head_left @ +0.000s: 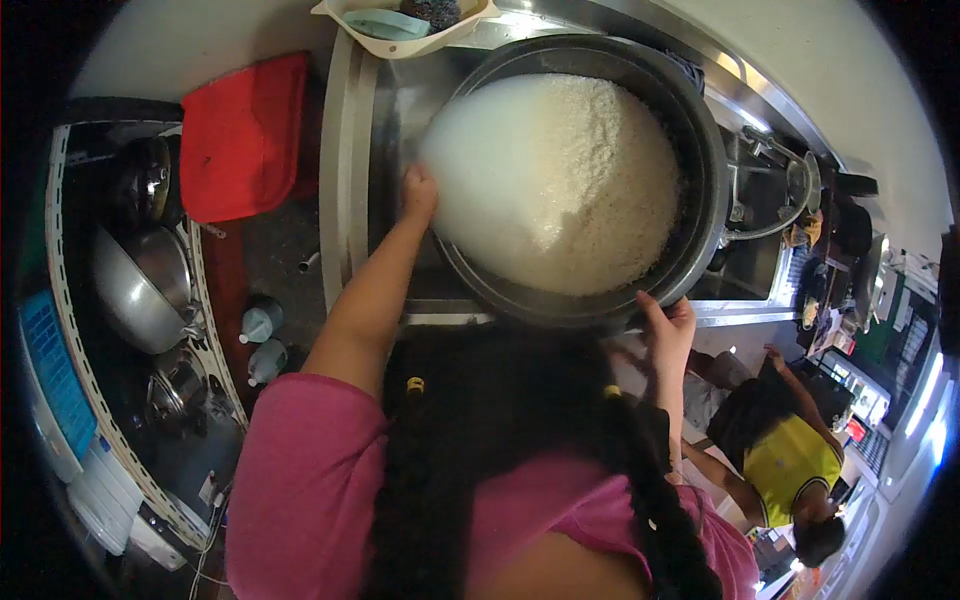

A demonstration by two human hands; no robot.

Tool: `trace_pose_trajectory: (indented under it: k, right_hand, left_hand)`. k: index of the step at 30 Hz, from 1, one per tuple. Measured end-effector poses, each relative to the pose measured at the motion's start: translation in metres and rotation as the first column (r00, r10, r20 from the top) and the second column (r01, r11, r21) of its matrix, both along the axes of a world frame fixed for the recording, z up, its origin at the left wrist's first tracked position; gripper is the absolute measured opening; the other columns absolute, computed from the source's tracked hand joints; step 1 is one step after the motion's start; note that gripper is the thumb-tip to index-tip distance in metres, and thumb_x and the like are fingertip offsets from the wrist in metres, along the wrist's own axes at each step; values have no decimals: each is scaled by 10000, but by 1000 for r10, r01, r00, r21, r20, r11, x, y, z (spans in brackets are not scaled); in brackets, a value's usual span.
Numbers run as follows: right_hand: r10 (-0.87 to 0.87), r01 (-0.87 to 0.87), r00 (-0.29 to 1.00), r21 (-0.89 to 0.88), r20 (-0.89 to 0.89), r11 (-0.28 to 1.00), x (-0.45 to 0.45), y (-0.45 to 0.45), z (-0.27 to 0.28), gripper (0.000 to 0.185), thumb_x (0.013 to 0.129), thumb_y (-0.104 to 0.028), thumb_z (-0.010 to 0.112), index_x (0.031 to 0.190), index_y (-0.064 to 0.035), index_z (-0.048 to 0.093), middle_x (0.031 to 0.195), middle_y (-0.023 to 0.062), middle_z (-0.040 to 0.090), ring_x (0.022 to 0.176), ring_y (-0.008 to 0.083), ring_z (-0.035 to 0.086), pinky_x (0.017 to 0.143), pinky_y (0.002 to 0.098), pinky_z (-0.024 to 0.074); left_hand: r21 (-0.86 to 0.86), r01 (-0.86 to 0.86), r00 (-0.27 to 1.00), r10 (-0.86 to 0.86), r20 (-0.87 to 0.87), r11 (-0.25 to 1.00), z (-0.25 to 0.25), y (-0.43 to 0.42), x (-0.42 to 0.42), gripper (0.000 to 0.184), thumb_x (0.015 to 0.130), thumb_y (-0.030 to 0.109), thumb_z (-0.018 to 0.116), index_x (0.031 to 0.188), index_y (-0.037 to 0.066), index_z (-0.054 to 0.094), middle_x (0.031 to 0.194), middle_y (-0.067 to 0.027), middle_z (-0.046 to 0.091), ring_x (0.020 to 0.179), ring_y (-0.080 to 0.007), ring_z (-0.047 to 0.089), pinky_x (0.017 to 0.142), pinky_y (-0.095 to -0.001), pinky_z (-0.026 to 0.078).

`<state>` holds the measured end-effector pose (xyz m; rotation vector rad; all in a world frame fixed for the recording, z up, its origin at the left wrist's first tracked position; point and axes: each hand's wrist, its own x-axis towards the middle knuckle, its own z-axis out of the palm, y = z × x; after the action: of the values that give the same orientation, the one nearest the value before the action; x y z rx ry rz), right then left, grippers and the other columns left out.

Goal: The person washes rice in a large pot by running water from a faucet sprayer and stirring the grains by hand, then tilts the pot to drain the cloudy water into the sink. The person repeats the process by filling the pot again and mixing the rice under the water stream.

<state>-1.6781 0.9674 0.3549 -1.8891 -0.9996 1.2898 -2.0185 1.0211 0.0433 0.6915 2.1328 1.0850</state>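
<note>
A large dark round basin (705, 190) sits tilted in the metal sink (395, 130). Inside it, white grains that look like rice (600, 200) lie on the right, and cloudy white water (485, 170) fills the left side up to the lip. My left hand (420, 192) is closed on the basin's left rim, beside the water's edge. At the near right rim, my right hand (668, 318) grips the basin with its thumb and fingers.
A cream tray (400, 45) with scrubbers stands on the far ledge. The faucet (780, 200) is right of the basin. Left are a red plastic lid (243, 140) and a shelf with a steel bowl (150, 285). A person in yellow (790, 465) is at the lower right.
</note>
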Motion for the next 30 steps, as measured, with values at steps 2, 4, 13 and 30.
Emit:
trace_pose_trajectory:
  k: [2, 4, 13, 30]
  right_hand:
    - [48, -53, 995, 48, 90, 997, 6, -1, -7, 129, 846, -72, 736, 937, -28, 656, 783, -5, 667, 629, 53, 556, 563, 218, 415]
    - [57, -62, 993, 43, 101, 997, 5, -1, -5, 130, 845, -76, 738, 937, -30, 657, 770, -11, 661, 613, 50, 543, 550, 216, 401]
    - [54, -60, 996, 83, 67, 995, 1, -4, -3, 137, 849, -67, 729, 957, -13, 664, 821, 11, 681, 678, 70, 583, 611, 227, 442]
    - [137, -153, 969, 65, 204, 986, 4, -8, 3, 182, 859, -56, 713, 1018, 19, 665, 903, 50, 709, 754, 101, 644, 687, 247, 510]
  left_hand:
    - [-14, 2, 1000, -2, 5, 1000, 11, 1, 1, 399, 1007, 316, 436, 1100, -24, 624, 1068, -288, 650, 1031, -460, 613, 883, -483, 478]
    - [-28, 4, 1000, -4, 10, 1000, 2, 1, 2, 400, 1008, 317, 435, 1102, -23, 624, 1065, -288, 650, 1030, -456, 616, 879, -482, 477]
    - [-3, -5, 999, 6, 48, 1000, -11, 2, 2, 378, 1014, 271, 434, 1100, -52, 611, 1035, -290, 656, 971, -437, 636, 835, -453, 498]
    - [66, 36, 992, -44, 115, 997, -42, 3, 0, 334, 934, 105, 455, 1207, -32, 592, 1151, -271, 642, 1094, -408, 615, 939, -428, 473]
